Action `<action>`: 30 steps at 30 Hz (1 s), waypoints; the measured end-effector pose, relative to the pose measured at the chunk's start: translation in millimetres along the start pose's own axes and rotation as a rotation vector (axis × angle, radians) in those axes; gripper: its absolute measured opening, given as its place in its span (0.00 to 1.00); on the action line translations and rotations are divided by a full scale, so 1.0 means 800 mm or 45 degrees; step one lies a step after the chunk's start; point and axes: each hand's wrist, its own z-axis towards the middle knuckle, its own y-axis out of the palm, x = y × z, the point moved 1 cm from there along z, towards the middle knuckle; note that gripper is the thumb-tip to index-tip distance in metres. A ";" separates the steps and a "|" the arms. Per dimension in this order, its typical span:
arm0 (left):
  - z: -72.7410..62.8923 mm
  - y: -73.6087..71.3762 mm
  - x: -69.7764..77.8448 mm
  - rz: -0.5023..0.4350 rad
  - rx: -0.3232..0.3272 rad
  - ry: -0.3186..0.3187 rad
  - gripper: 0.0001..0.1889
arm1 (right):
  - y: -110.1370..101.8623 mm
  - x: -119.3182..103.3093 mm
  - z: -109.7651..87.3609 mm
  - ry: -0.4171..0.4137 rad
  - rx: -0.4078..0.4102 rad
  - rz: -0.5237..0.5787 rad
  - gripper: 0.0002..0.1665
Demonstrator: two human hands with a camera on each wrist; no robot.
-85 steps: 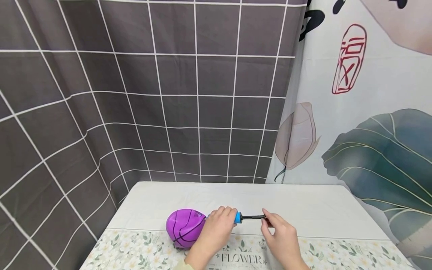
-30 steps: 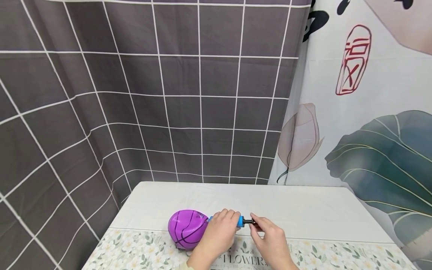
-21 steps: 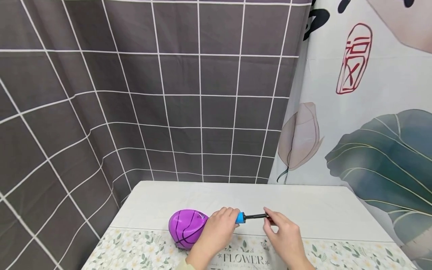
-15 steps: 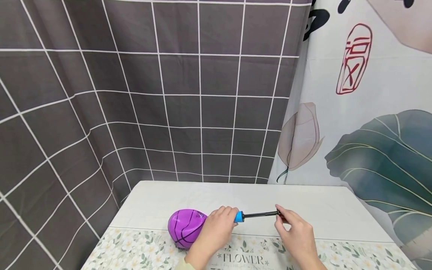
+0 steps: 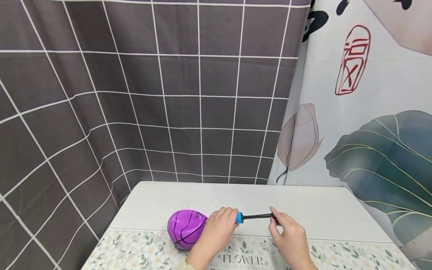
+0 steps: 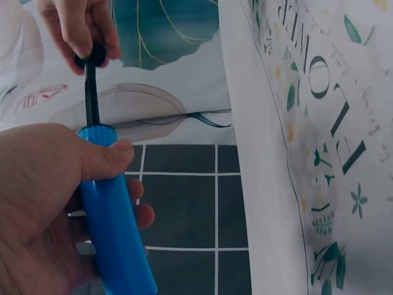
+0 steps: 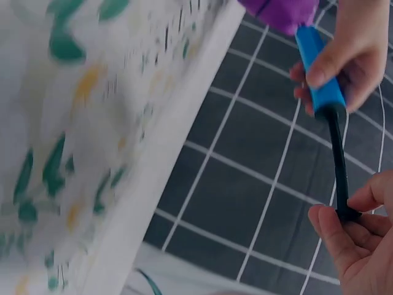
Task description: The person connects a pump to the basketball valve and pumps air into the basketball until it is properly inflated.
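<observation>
A soft-looking, dented purple ball [image 5: 185, 229] with black basketball lines lies at the left of my hands in the head view. My left hand [image 5: 217, 230] grips the blue barrel of a hand pump [image 6: 113, 215], its thumb laid across the barrel near the top. The pump's far end meets the ball in the right wrist view. My right hand [image 5: 288, 234] pinches the black handle end of the pump's rod between thumb and fingers. A long stretch of black rod [image 7: 338, 160] shows between the barrel and my right fingers.
The table [image 5: 314, 210] carries a white cover with a floral band and the word FLOWER along its near side. A dark grid curtain [image 5: 216, 112] hangs behind, and a white curtain with leaf prints [image 5: 381, 157] hangs at the right.
My right hand slid the rod inward by one second ago, drew it far out to the right, and now sits slightly back toward the barrel. The left hand and ball stay nearly still.
</observation>
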 end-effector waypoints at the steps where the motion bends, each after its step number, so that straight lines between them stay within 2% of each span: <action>1: 0.000 0.000 0.001 0.007 0.001 0.005 0.18 | 0.004 -0.004 -0.002 -0.002 -0.008 0.006 0.22; 8: -0.001 0.004 0.005 0.004 0.014 0.040 0.18 | 0.029 -0.031 -0.012 -0.009 -0.104 0.078 0.22; 14: -0.004 0.007 0.006 0.024 0.028 0.062 0.18 | 0.032 -0.040 -0.012 -0.021 -0.137 0.103 0.22; 19: -0.004 0.006 0.002 -0.003 0.005 0.039 0.20 | 0.025 -0.031 -0.010 -0.004 -0.126 0.051 0.22; 23: -0.004 0.004 0.000 -0.019 -0.014 0.007 0.20 | 0.013 -0.014 -0.006 -0.003 -0.062 0.004 0.21; 30: -0.004 0.005 -0.003 -0.014 -0.030 -0.020 0.20 | -0.013 0.011 0.003 0.085 -0.011 -0.045 0.22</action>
